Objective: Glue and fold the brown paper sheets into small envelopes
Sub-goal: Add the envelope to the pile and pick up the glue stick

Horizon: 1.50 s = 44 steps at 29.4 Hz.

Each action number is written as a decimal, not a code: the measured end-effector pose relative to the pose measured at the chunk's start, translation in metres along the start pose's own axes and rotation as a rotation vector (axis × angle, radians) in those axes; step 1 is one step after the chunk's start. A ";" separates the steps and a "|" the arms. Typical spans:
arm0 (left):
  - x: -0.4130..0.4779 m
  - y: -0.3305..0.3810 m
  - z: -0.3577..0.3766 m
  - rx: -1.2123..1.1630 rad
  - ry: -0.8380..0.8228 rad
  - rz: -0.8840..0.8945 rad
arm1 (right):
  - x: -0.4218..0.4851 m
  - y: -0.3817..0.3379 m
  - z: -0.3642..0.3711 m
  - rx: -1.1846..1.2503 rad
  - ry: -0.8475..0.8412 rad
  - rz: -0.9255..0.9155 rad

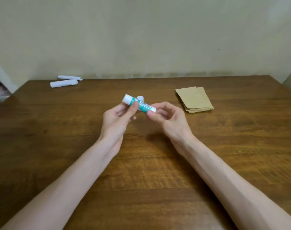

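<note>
Steady the glue stick (pixel 139 104) by its barrel and turn only the base, slowly, raising little glue; grips the barrel with the left hand (pixel 118 117), thumb on top; pinches the base end with thumb and fingertips of the right hand (pixel 166 117); leaves the brown sheets (pixel 194 100) stacked on the table (pixel 58 130), near the right hand, untouched.

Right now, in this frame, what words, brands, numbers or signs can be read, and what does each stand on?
Nothing here can be read.
Glue stick, gripped by the left hand, with the right hand pinching its end: dark print on the teal and white label, too small and blurred to read.
Brown paper sheets, white rolls, table: no print visible.
</note>
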State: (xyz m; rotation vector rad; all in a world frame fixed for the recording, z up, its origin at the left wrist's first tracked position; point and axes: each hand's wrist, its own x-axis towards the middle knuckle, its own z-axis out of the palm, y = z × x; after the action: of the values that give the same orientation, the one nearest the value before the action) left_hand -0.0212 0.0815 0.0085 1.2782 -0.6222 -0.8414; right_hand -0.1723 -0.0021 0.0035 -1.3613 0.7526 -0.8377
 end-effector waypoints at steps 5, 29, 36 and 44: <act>-0.004 0.002 -0.008 -0.081 0.000 -0.028 | -0.003 0.003 0.006 -0.028 -0.040 -0.005; -0.009 0.003 -0.012 -0.020 0.004 0.007 | -0.003 0.009 0.007 -0.064 -0.068 -0.064; -0.007 0.003 -0.013 -0.098 0.013 -0.028 | 0.002 0.000 0.008 -0.061 -0.098 0.003; 0.004 -0.001 -0.018 -0.053 0.082 -0.084 | 0.067 0.018 0.011 -0.751 -0.036 -0.246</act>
State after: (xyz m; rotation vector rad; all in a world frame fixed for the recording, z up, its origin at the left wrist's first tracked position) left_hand -0.0048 0.0879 0.0038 1.2912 -0.4814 -0.8643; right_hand -0.1270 -0.0537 -0.0124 -2.1650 0.9299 -0.7413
